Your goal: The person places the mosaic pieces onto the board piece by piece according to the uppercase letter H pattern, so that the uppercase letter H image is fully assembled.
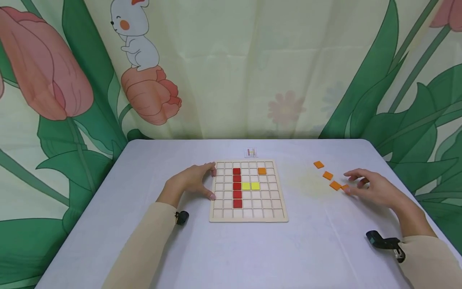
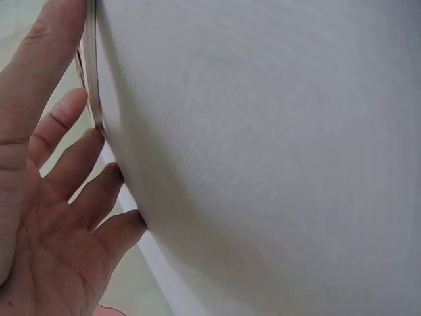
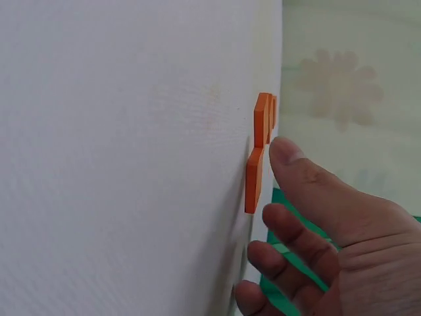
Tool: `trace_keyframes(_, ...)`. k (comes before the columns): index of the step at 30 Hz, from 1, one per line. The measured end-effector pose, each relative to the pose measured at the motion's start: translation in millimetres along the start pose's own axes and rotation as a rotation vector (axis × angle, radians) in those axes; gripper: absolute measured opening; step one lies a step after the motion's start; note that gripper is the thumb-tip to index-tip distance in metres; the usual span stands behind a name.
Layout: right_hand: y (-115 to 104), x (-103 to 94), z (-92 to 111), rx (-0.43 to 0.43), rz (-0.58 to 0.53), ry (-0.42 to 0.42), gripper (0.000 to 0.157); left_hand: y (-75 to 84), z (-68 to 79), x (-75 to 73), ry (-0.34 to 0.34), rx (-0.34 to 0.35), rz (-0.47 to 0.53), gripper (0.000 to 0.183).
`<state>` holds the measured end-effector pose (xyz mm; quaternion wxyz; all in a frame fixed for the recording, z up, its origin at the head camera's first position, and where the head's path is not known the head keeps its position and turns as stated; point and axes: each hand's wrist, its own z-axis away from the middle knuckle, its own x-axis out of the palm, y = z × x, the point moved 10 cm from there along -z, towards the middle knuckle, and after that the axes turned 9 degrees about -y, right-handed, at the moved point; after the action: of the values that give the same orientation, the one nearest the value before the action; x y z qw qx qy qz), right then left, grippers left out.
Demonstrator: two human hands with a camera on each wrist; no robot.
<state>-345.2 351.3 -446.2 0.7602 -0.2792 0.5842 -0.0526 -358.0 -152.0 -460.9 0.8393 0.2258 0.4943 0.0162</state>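
Note:
A square wooden grid board (image 1: 249, 220) lies mid-table. It bears a column of several red tiles (image 1: 237, 194), two yellow tiles (image 1: 255, 186) side by side and one orange tile (image 1: 262, 171) at upper right. At the board's left edge, my left hand (image 1: 193, 179) rests with thumb and fingers spread apart, touching its rim. My right hand (image 1: 373, 188) hovers by a slanting row of several loose orange tiles (image 1: 327, 175), fingers loosely bent. Its thumb (image 3: 288, 151) is close beside the nearest orange tile (image 3: 252, 183), with nothing gripped between thumb and fingers.
Behind the board lies a small printed card (image 1: 251, 152) with a coloured grid pattern. A white cloth (image 1: 252, 257) covers the table. A curtain (image 1: 231, 80) printed with flowers and a white animal hangs at the far edge.

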Motion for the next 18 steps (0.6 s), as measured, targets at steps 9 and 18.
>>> trace_keyframes(9, 8.0, 3.8, -3.7, 0.045, 0.043, -0.012, 0.067, -0.2, -1.3, 1.0, 0.008, 0.000, -0.007, 0.082)
trace_keyframes(18, 6.6, 6.3, -0.7, 0.034, 0.037, -0.006, 0.048, -1.5, -0.8, 0.9, -0.003, -0.015, 0.011, 0.076)
